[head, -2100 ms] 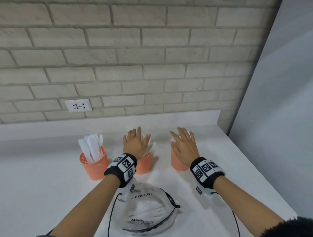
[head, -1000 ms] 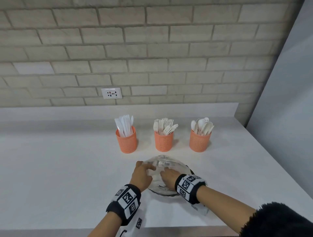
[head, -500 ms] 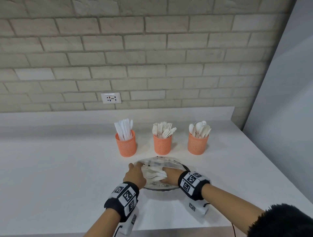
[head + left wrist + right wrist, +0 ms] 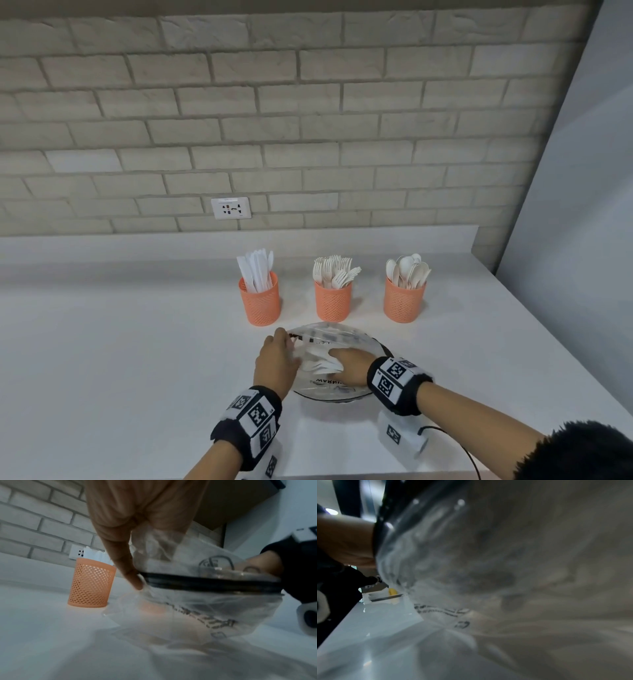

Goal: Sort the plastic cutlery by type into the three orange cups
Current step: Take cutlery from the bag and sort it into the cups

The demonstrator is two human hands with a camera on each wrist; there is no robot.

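Note:
Three orange mesh cups stand in a row: the left cup (image 4: 259, 301) holds knives, the middle cup (image 4: 333, 303) holds forks, and the right cup (image 4: 404, 303) holds spoons. In front of them lies a clear plastic bag (image 4: 342, 337) with a black drawstring rim. My left hand (image 4: 286, 346) pinches the rim at the bag's left side, and its index finger (image 4: 134, 580) shows in the left wrist view. My right hand (image 4: 334, 359) is inside the bag, curled round a bunch of white cutlery (image 4: 317, 363). The right wrist view shows only blurred bag plastic (image 4: 471, 561).
The white counter (image 4: 120, 359) runs back to a brick wall with a socket (image 4: 231, 208). A grey panel (image 4: 582, 240) closes off the right side. The counter's front edge lies just under my wrists. A thin black cable (image 4: 469, 452) trails from the right wrist.
Both hands came back from the cups to the bag. The right hand has gone into the bag, and white cutlery now shows between the hands. Over the last half second little moved.

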